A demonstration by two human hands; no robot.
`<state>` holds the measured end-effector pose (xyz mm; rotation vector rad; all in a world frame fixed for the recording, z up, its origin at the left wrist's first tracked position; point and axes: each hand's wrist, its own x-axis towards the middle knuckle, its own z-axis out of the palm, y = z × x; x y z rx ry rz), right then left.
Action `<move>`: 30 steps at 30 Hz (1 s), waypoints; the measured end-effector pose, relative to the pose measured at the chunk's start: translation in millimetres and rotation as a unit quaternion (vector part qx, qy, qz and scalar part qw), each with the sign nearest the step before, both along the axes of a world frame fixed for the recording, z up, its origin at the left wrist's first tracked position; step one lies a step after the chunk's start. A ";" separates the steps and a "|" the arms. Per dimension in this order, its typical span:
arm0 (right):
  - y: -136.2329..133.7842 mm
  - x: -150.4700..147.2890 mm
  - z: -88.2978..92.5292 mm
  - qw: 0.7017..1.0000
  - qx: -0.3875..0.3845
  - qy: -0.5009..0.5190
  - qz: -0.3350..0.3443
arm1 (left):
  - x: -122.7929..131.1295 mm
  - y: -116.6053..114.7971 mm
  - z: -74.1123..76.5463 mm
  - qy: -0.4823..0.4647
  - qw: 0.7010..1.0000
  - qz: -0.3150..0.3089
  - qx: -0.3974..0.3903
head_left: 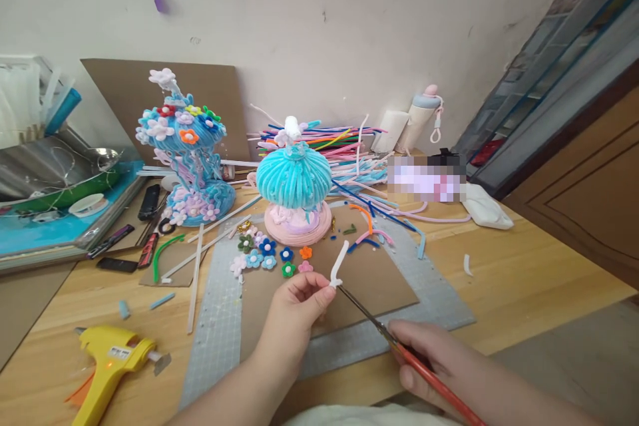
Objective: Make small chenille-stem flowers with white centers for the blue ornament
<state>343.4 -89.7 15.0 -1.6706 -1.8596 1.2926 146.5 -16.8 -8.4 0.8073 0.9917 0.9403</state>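
Observation:
My left hand (299, 306) pinches a short white pipe cleaner (340, 259) between thumb and fingers, its free end pointing up. Wrapped around red-handled pliers (419, 366) is my right hand (444, 359). The long thin metal jaws reach to the bottom of the white piece, close to my left fingertips; I cannot tell whether they grip it. Just beyond my left hand, several small pipe-cleaner flowers (268, 247) lie on a cardboard sheet (379, 286). Behind them stands a turquoise domed pipe-cleaner piece (293, 176) on a round pink base (299, 227).
A yellow glue gun (112, 359) lies at the front left. A taller flower-covered pipe-cleaner piece (184, 146) stands at the back left. Loose pipe cleaners (324, 140) are piled by the wall. A grey cutting mat (212, 339) lies under the cardboard. A bottle (419, 120) stands at the back right.

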 end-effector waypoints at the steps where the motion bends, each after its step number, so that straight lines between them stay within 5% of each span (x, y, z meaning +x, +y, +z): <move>1: 2.7 -2.2 -0.3 1.000 -0.010 0.000 0.025 | 0.4 -0.5 -0.5 -0.012 1.000 -0.001 -0.008; 9: 9.1 -8.1 -9.9 0.997 -0.027 0.038 0.064 | 3.7 -2.7 0.7 -0.034 0.995 -0.077 -0.046; 23: 13.6 6.7 3.0 0.997 -0.031 0.073 -0.002 | 30.0 10.0 7.9 0.021 0.994 -0.097 -0.038; 30: 21.3 18.9 -17.6 0.988 -0.129 0.053 -0.072 | 55.1 26.4 6.6 0.068 0.992 -0.077 -0.076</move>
